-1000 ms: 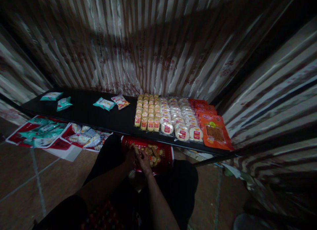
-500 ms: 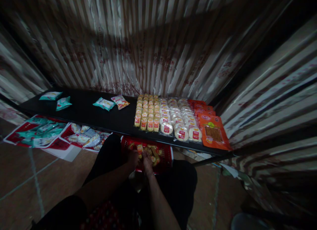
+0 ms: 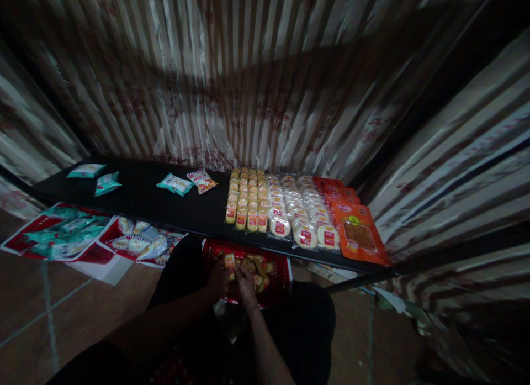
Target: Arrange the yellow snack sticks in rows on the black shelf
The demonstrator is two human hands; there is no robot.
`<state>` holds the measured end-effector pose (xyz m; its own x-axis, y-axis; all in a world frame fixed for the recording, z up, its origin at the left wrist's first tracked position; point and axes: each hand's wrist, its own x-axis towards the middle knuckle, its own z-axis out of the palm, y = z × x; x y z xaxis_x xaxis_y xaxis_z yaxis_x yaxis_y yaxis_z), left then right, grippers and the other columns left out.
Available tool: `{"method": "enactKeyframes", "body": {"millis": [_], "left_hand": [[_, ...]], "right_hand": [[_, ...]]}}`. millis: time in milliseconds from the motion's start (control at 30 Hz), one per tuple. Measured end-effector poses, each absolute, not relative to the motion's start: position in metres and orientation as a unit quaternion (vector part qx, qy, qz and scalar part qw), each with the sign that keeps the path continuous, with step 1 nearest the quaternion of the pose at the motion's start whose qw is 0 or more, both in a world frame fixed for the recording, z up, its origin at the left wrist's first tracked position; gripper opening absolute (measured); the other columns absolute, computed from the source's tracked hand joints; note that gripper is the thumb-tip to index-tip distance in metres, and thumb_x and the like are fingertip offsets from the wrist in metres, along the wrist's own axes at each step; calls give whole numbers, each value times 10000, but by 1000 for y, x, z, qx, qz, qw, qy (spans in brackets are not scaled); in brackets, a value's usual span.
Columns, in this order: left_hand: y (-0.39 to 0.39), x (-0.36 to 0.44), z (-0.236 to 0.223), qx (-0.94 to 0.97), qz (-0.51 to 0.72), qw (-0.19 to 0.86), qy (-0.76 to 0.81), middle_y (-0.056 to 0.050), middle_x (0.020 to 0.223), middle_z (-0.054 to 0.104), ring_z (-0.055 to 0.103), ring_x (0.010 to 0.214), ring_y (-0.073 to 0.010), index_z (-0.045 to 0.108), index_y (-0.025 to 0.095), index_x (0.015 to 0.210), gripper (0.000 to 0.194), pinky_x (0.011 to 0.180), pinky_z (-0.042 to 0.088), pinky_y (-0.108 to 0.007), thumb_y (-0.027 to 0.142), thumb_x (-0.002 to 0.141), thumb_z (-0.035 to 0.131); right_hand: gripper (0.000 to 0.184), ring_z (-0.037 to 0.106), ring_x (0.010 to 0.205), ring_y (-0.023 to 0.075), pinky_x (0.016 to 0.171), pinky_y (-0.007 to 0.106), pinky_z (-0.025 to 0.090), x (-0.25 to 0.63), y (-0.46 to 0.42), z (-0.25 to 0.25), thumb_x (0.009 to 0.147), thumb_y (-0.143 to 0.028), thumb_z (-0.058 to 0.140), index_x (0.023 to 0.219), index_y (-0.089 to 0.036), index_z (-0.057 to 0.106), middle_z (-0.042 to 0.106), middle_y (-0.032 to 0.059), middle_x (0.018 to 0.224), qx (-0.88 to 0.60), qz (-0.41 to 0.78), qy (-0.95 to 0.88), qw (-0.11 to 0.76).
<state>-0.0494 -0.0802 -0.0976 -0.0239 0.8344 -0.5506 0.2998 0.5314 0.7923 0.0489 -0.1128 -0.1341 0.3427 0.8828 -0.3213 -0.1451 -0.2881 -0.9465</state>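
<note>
Both of my hands are down in a red basket (image 3: pixel 280 269) of small yellow snack packets on my lap, just below the black shelf's front edge. My left hand (image 3: pixel 218 273) is closed on a yellow snack packet (image 3: pixel 229 260) that sticks up above its fingers. Beside it, my right hand (image 3: pixel 245 280) has its fingers curled among the packets; what it holds is too dark to make out. On the black shelf (image 3: pixel 165 208) above lie rows of the same yellow packets (image 3: pixel 247 201), round white cakes (image 3: pixel 298 211) and orange packs (image 3: pixel 358 227).
Two teal packets (image 3: pixel 97 177) lie at the shelf's left end, a teal one (image 3: pixel 174 184) and a red-and-white one (image 3: pixel 201 180) nearer the middle. Red cartons of snacks (image 3: pixel 62 233) sit on the tiled floor at the left. Striped cloth hangs behind and to the right.
The view has tilted up slightly, so the shelf sits lower in the picture. My hands have stayed in the basket, shifting a little; a yellow packet now sticks up from the left hand.
</note>
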Motion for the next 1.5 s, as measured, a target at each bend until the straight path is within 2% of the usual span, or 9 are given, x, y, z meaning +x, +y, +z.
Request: {"method": "enactKeyframes", "body": {"millis": [100, 233, 367, 567, 867, 1033, 1500], "left_hand": [[-80, -50, -96, 479, 243, 518, 666, -105, 1057, 645, 621, 921, -160, 505, 161, 933, 178, 796, 472, -255, 71, 786, 462], [-79, -50, -97, 532, 301, 483, 627, -104, 987, 652, 627, 881, -162, 501, 151, 954, 208, 851, 464, -303, 78, 765, 456], [-83, -51, -97, 542, 369, 469, 592, -85, 1005, 644, 620, 917, -171, 500, 168, 974, 227, 866, 467, -338, 132, 751, 483], [-86, -57, -84, 561, 403, 443, 571, -97, 1016, 631, 615, 870, -187, 512, 159, 1044, 289, 823, 481, -372, 262, 774, 495], [-69, -65, -50, 593, 428, 423, 535, -90, 1064, 620, 609, 933, -187, 518, 184, 1121, 329, 816, 489, -346, 277, 806, 493], [-53, -65, -49, 597, 436, 397, 544, -85, 1059, 608, 601, 914, -179, 521, 186, 1134, 332, 813, 491, -342, 259, 811, 495], [-12, -67, -44, 583, 476, 377, 540, -88, 1030, 599, 603, 894, -174, 535, 162, 1103, 327, 779, 499, -321, 271, 798, 493]], "right_hand": [[365, 622, 992, 239, 869, 359, 477, 49, -112, -125, 706, -446, 594, 951, -206, 718, 702, 73, 1037, -649, 432, -363, 510], [376, 637, 969, 223, 856, 353, 497, 50, -111, -114, 785, -436, 517, 1001, -186, 697, 705, 88, 1020, -649, 353, -436, 514], [356, 650, 935, 203, 842, 332, 508, 50, -113, -104, 817, -408, 499, 1019, -180, 682, 702, 97, 1020, -649, 288, -488, 508], [372, 641, 932, 208, 810, 337, 517, 46, -111, -86, 849, -417, 482, 1059, -168, 663, 683, 118, 1026, -644, 234, -528, 502], [389, 618, 931, 210, 822, 353, 498, 37, -93, -62, 858, -439, 473, 1086, -172, 639, 661, 108, 993, -651, 171, -528, 518], [433, 625, 948, 220, 830, 367, 499, 35, -81, -60, 866, -414, 455, 1168, -130, 580, 656, 137, 1051, -658, 150, -526, 517], [369, 583, 1067, 221, 914, 417, 478, 25, -54, -56, 890, -300, 383, 1150, -136, 588, 643, 141, 1123, -619, 83, -576, 528]]}}
